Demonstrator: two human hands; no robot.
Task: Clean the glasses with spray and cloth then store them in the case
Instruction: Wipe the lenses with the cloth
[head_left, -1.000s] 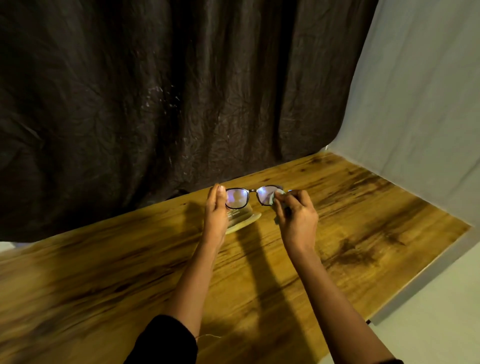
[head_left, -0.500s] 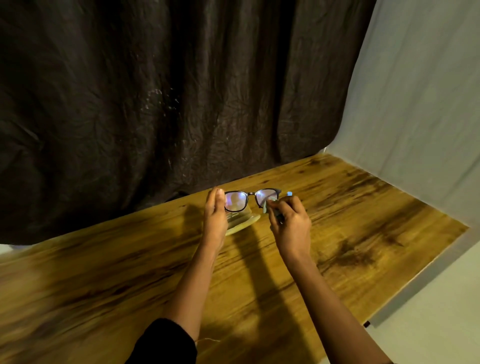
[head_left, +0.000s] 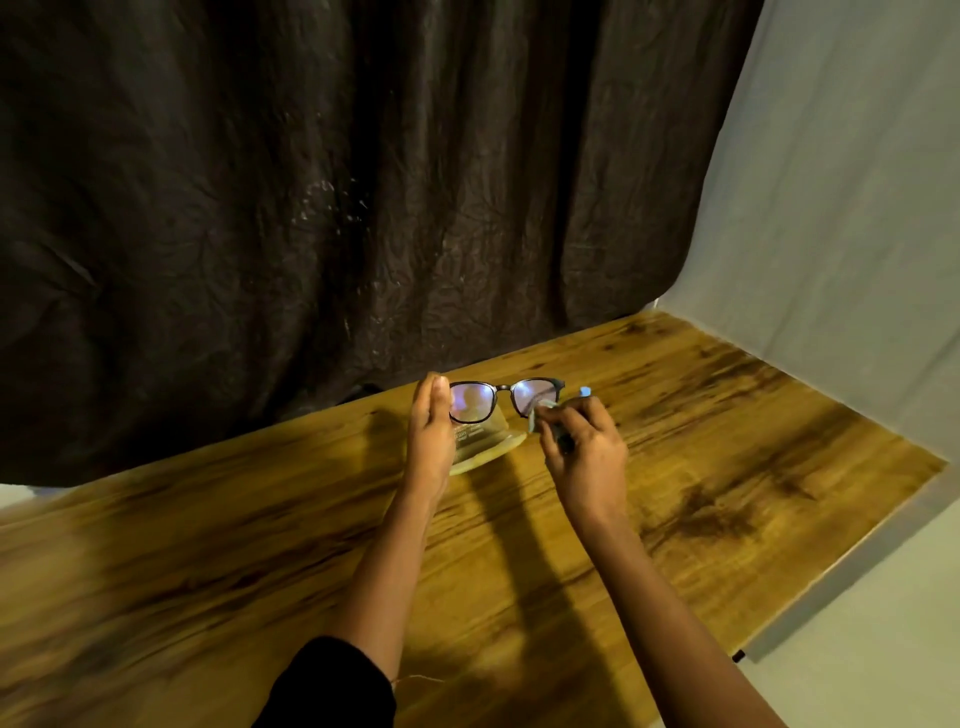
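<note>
Dark-framed glasses (head_left: 501, 397) are held up above the table, lenses facing me. My left hand (head_left: 431, 441) grips their left end with the fingers straight up. My right hand (head_left: 582, 457) is closed on a small grey-blue cloth (head_left: 540, 413), pressed against the lower outer corner of the right lens. A light blue tip (head_left: 584, 389) pokes out above its fingers, and a dark thin piece shows between them; I cannot tell what either is. A pale case (head_left: 488, 449) lies on the wooden table (head_left: 727, 467) just under the glasses. No spray bottle is clearly visible.
A dark crumpled curtain (head_left: 311, 208) hangs behind the table's far edge. A pale sheet (head_left: 857, 234) covers the wall on the right. The table's right edge (head_left: 841, 561) drops to a light floor.
My right hand has shifted a little left and down along the right lens with the cloth. The blue tip now shows above its fingers. My left hand keeps the glasses nearly still.
</note>
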